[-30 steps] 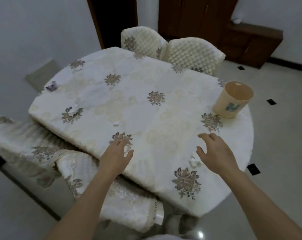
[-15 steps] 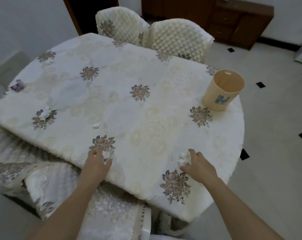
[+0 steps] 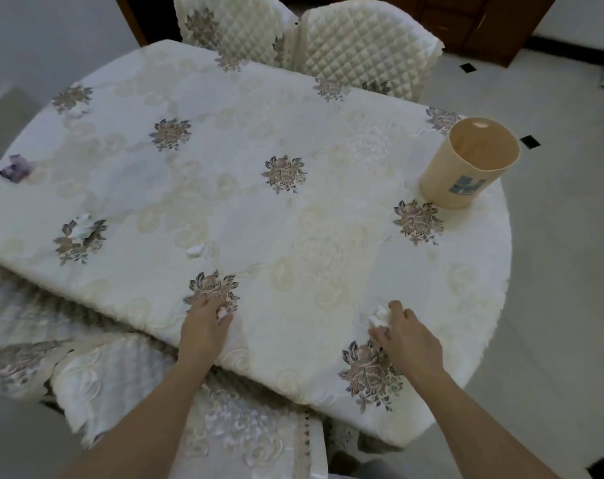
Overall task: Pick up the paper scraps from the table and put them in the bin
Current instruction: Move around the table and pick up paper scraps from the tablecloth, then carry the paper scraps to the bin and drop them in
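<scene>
Where the table (image 3: 293,219) ended: a straight near edge ran just under both wrists, and the right end curved round.
Open room: a wide stretch of cloth lay between the right hand (image 3: 409,340) and the bin (image 3: 466,167); tiled floor (image 3: 563,288) spread beyond the rounded end.
Bin: it stood upright, mouth open, on the table close to the right rim and well apart from both hands.
Left hand (image 3: 203,326): the fingers were bent down on the cloth, with thumb and forefinger closed on the left-hand scrap (image 3: 224,313).
Right hand: thumb and forefinger pinched the right-hand scrap (image 3: 379,316) just above the cloth.
Loose scraps: the middle scrap (image 3: 195,250) lay beyond the left hand, the flower scrap (image 3: 81,229) lay on a floral motif, and the purple scrap (image 3: 15,169) lay at the far-left edge.
Hard to make out: a pale fleck (image 3: 75,112) by the far-left motif was too blurred to name. The bin's bottom was hidden by its own wall. Both forearms were cut off at the lower border. The draped chairs (image 3: 127,375) at near left were smeared and tucked partly under the table.
Counts: two hands, one bin, five sure scraps and two quilted chairs (image 3: 366,43) on the far side. The number of draped chairs was unclear.
</scene>
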A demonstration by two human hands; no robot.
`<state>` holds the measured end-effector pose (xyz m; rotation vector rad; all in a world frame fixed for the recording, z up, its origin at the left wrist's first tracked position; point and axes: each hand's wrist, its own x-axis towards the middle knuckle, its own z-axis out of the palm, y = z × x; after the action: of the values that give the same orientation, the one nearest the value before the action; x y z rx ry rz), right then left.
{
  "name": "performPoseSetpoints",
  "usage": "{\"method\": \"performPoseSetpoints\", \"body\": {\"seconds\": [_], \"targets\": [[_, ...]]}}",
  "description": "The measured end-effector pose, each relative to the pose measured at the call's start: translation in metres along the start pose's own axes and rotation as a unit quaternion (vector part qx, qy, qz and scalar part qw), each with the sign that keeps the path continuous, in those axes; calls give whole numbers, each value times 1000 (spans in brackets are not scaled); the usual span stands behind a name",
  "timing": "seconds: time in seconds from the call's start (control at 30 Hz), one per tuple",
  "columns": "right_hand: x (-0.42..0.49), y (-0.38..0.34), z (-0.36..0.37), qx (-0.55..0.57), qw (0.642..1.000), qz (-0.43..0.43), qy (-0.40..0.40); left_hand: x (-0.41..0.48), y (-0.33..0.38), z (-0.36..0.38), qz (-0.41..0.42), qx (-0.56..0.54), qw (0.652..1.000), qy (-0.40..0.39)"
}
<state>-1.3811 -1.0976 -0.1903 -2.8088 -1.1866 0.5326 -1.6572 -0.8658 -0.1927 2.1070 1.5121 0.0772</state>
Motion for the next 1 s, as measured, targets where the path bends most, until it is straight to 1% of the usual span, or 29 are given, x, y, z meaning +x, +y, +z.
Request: {"method": "performPoseSetpoints", "body": {"seconds": [0.1,0.27,0.37,0.47,0.57,0.67,0.77,0.9,1.0], "targets": [[-4,-6,5,-59,997,-33,20,-5,-2,2,-5,-17,1000,13],[-12,-12,12,-66,996,-43,27,-19,-9,3,17,1,1000,26],[-18,-13,13,-44,998,-32,33,-27,-11,3,20,28,999,20],[-23,-14,11,12,999,-4,44,-29,-10,4,32,16,999,10],[-26,-19,5,57,996,5,62,-27,-5,3,47,-2,999,-11],[-26,-24,-10,101,991,1,84,-29,13,-2,60,-56,997,-2],[-23,-33,-32,132,985,-17,108,-31,43,-14,56,-124,990,44],[-17,-49,-70,155,974,-62,152,-33,85,-41,120,-144,977,101],[-11,-60,-101,170,964,-89,186,-32,114,-67,165,-211,957,113]]}}
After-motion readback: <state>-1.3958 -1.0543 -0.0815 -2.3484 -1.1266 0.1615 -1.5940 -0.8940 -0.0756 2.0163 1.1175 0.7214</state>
